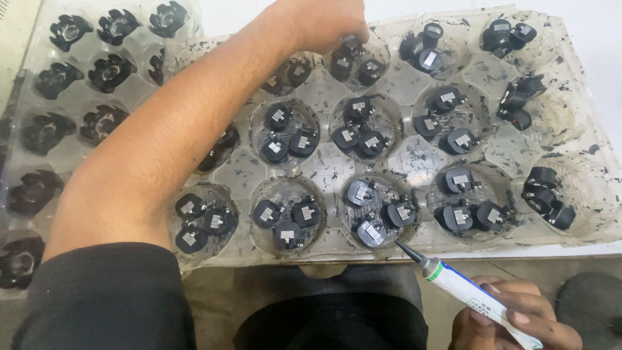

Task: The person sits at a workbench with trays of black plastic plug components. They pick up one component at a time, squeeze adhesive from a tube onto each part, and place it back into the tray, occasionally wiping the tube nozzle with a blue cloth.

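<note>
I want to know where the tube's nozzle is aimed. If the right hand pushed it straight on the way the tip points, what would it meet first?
Likely the black round part at the near edge of the clear tray's front cup, just ahead of the nozzle held by the right hand.

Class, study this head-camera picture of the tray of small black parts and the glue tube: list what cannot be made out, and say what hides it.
1. Head view: left hand fingertips, folded under, hide what they grip.
2. Left forearm covers several cups of the clear tray.
3. Tube: tail end cut off by the bottom edge and covered by the right hand.
4. Markings on the small black parts: too small to make out.
</note>
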### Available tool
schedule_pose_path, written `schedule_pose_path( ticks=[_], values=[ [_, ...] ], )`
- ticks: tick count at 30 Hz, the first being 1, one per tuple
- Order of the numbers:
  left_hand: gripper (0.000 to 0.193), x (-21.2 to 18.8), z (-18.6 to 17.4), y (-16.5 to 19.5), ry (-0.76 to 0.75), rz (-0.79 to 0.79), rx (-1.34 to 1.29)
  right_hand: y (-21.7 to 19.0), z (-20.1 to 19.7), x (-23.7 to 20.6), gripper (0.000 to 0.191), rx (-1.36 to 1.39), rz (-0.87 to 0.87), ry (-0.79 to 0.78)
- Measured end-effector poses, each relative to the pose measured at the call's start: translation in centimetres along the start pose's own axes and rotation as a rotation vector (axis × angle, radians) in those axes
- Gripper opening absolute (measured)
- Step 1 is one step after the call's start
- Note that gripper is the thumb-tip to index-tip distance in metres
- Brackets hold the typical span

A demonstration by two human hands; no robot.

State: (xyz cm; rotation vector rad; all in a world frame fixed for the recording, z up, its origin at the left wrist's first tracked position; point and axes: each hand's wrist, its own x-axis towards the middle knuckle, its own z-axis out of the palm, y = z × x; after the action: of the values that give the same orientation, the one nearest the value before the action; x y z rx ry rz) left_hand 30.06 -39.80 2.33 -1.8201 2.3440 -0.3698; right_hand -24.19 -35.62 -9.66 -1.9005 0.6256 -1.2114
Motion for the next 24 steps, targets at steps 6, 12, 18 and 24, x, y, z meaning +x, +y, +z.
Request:
schedule_pose_path(
  ticks=[6, 12, 18, 24],
  values=[
    [0.057, 1.4, -1.9, 1.9, 0.092, -0.294, -0.254, -0.1, 2.4, -2.3, 0.039, 0.147, 0.031, 0.187],
    [0.043, 2.6, -4.1, 5.3, -0.075, -0.266, -0.32, 0.7, 2.2, -1.8, 0.035, 0.207, -0.019, 0.163],
    [0.018, 3.7, -4.2, 6.7, -0.048, -0.24, -0.163, -0.9, 2.3, -1.7, 0.038, 0.134, 0.111, 0.205],
    [0.03, -2.3, -8.5, 8.3, 0.458, -0.213, -0.535, -2.3, 2.1, -0.8, 0.04, 0.185, 0.189, 0.268]
  ],
)
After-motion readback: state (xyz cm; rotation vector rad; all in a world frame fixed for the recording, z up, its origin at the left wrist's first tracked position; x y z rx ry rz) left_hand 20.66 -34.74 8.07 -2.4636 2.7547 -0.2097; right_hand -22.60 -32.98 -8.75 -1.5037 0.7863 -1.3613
